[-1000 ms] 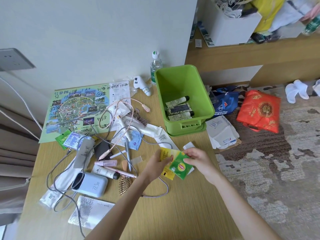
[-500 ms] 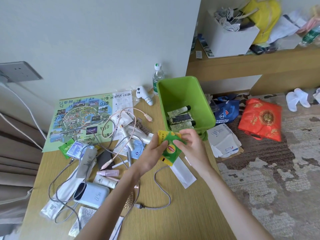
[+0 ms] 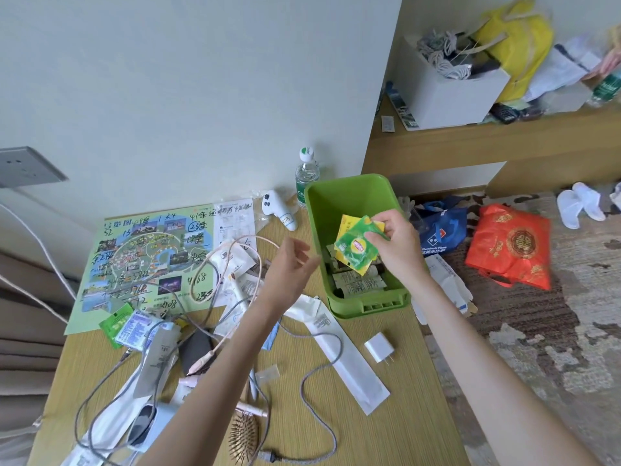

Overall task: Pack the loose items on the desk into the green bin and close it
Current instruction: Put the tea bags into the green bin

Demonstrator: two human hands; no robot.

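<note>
The right hand pinches tea packets over the green bin; the left hand hovers empty.

Our count at the desk
We see one bin, one bottle, one hairbrush, one plug, two slippers.

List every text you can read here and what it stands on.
"Domino's Pizza": on the blue bag.
"4168": handwritten on the map.
"囍": gold sign on the red bag.
Packets: red and yellow logo, too blurred to read.
Bottle label, slips of paper, the map's other notes: too small or blurred.
</note>
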